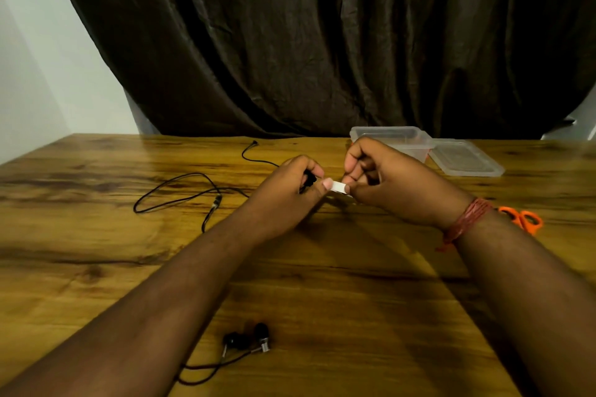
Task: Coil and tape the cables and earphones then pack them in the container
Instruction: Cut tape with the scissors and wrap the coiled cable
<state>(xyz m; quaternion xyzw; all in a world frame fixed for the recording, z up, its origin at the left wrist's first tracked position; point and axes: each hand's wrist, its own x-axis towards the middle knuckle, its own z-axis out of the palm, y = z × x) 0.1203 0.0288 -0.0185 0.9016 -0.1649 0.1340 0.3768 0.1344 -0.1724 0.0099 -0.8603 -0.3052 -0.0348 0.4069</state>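
Far left on the table (96,267), a loose black cable (180,190) lies uncoiled. Centre: left hand (290,190) grips a small black coil (309,180); right hand (380,184) pinches white tape (338,187) against it, likely binding. Far right, container (392,138) stands open, ready; earphones (248,340) near, waiting.

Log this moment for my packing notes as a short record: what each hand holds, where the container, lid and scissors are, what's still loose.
left hand: grips a small black cable bundle
right hand: pinches a white tape strip
container: open, far side of table
lid: off, right of container
scissors: behind right wrist
loose: black cable, earphones
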